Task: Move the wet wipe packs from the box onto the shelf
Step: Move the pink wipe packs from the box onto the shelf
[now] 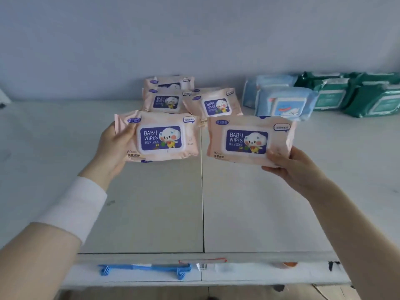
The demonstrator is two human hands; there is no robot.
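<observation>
Pink pack (158, 136) gripped by left hand (112, 146) at 9 o'clock; second pack (249, 141) gripped by right hand (290, 165) at 3, both over the shelf (151, 202). Placing step; next, by judgement, set both down before the stack (166, 100) at 12.

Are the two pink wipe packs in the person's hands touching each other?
Apart. The head view shows bare shelf between the left-hand pack and the right-hand pack.
</observation>
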